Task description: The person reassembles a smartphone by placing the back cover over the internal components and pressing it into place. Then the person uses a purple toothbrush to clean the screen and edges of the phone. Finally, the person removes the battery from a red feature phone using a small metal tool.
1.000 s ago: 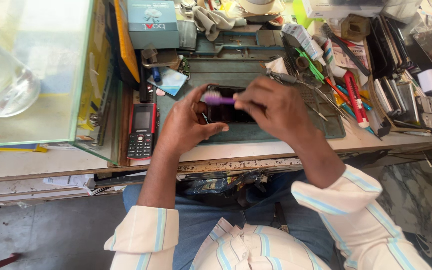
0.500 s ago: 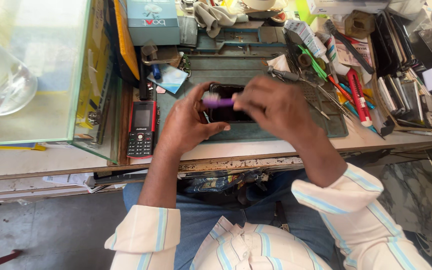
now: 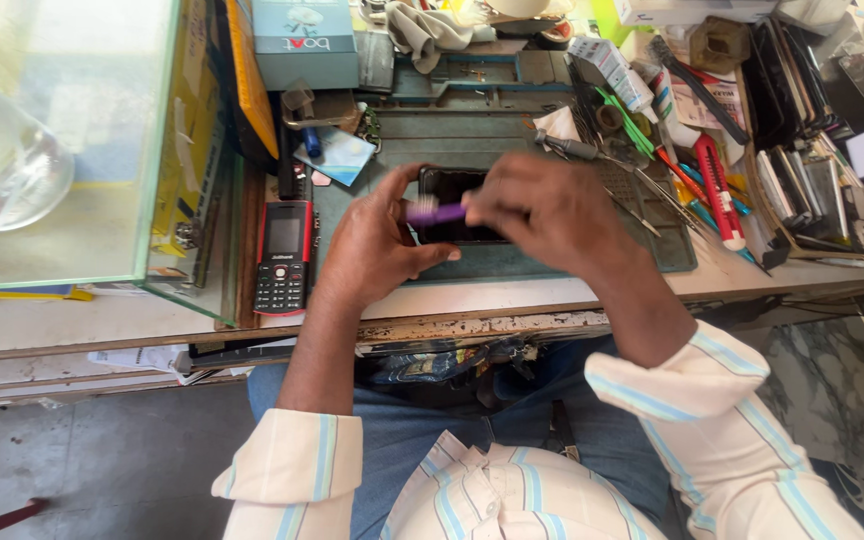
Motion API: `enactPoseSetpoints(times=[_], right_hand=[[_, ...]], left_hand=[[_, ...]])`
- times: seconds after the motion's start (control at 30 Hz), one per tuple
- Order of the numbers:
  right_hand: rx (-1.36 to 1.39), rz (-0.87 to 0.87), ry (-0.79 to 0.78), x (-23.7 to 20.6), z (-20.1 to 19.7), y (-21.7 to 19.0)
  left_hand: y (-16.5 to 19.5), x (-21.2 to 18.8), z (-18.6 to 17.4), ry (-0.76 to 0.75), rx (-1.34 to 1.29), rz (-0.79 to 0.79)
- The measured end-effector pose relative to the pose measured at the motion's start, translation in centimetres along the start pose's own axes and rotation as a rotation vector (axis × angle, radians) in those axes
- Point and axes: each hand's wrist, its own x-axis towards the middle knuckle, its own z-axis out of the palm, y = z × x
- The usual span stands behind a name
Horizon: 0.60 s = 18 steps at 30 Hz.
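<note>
Gripping a dark flat rectangular phone (image 3: 452, 205) at its left edge, the left hand (image 3: 377, 245) has fingers curled around the device, thumb lying along its near side. Phone sits over a grey-green work mat (image 3: 512, 130) at centre of the counter (image 3: 102, 320).

Right hand (image 3: 552, 205) closes its fingers on a purple plastic-handled brush (image 3: 436, 212), held across the phone's face, pale bristle end pointing to 9 o'clock, just beside the left thumb. Whether bristles touch the screen: cannot tell.

At 9 o'clock of the left hand, a red-and-black keypad phone (image 3: 284, 255) lies flat on the counter. At 3 o'clock of the right hand, a red utility knife (image 3: 717, 190) among scattered tools. At 11 o'clock, a pale blue cardboard box (image 3: 304, 40). Far 9 o'clock: a glass display case (image 3: 62, 150).
</note>
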Motion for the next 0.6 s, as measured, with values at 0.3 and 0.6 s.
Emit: enactPoseSetpoints(times=[0.3, 0.6], right_hand=[[-0.014, 0.087, 0.059, 0.22, -0.04, -0.39], [-0.054, 0.098, 0.122, 0.07, 0.05, -0.68]], left_hand=[[-0.07, 0.17, 0.15, 0.000, -0.065, 0.051], [-0.28, 0.28, 0.17, 0.003, -0.114, 0.072]])
